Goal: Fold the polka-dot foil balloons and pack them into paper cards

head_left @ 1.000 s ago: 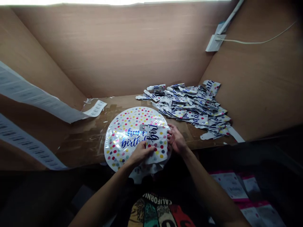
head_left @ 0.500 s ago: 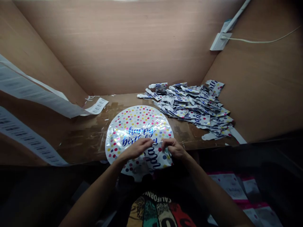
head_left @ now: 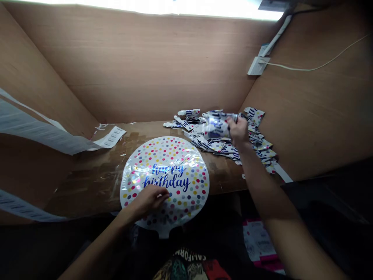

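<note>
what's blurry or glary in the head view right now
Head view: the folded balloon piece in the right hand is smeared by motion blur; the light strip at the top is blown out; shiny highlights streak the round balloon; the lower corners sink into near-black shadow.

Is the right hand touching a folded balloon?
Touching. The head view shows the right hand gripping one end of the folded balloon, with the thumb against its printed side.
</note>
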A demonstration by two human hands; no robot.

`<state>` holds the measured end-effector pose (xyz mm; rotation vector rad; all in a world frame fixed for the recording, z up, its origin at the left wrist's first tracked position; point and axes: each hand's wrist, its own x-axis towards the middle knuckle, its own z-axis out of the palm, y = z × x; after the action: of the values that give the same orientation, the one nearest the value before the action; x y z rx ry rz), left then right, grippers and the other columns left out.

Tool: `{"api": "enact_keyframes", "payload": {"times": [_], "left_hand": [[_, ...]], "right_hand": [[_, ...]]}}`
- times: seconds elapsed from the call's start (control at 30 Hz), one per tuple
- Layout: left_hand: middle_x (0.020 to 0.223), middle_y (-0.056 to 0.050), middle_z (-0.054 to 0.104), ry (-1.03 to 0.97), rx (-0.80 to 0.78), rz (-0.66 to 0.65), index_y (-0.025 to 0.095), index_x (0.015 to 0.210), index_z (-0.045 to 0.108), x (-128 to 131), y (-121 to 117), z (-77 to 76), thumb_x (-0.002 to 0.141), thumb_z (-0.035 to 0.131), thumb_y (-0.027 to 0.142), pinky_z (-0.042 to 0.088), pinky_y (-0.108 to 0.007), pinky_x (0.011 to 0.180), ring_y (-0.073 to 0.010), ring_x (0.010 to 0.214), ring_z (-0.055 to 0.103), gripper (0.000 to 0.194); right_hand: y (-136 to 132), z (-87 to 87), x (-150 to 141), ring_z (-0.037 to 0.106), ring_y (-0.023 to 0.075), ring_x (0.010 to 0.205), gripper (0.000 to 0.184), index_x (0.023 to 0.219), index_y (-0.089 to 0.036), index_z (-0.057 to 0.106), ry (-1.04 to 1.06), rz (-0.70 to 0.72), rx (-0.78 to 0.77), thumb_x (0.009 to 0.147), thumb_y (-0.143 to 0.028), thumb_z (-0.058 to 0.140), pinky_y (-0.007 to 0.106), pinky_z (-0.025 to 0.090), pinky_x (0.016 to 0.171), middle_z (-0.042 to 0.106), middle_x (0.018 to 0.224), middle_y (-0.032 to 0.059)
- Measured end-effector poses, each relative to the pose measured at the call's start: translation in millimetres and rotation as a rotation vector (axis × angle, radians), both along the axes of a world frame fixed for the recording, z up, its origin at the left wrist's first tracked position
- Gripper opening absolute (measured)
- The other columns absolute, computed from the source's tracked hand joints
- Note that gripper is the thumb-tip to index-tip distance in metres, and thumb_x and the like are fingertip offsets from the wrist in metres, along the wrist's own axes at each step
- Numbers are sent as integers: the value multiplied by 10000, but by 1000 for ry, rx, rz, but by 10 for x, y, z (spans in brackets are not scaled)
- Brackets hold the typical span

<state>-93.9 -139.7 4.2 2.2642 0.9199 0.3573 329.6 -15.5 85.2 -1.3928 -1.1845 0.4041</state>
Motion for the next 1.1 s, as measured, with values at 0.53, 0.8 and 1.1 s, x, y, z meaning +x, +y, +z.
{"api": "enact_keyframes", "payload": {"times": [0.53, 0.8, 1.1], "left_hand": [[1047, -114, 699, 144, 220, 159, 195, 907, 718, -48, 312, -508, 1027, 514, 408, 397, -401, 1006, -260, 1061, 569, 318], [759, -44, 659, 50, -94, 235, 167, 798, 674, 30, 511, -185, 1003, 446, 392, 458, -299, 723, -184, 717, 575, 381], [1416, -146, 635, 28, 329, 243, 185, 1432, 583, -588, 145, -91, 771, 686, 146, 441, -511, 1133, -316, 1309, 576, 670]], "right_hand": [[-1335, -1222, -1506, 593, 250, 940, 328, 1077, -188, 678, -965, 883, -179, 916, -471, 722, 375, 433, 879, 666, 1016, 106], [-1154, -907, -1646, 565, 246, 921, 141, 1022, -179, 678, -1216, 812, 153, 990, -173, 540, 365, 371, 837, 680, 982, 114], [-512, -586, -1427, 509, 155, 661, 317, 771, -193, 591, -733, 838, -105, 1022, -333, 457, 259, 376, 659, 628, 717, 24]]}}
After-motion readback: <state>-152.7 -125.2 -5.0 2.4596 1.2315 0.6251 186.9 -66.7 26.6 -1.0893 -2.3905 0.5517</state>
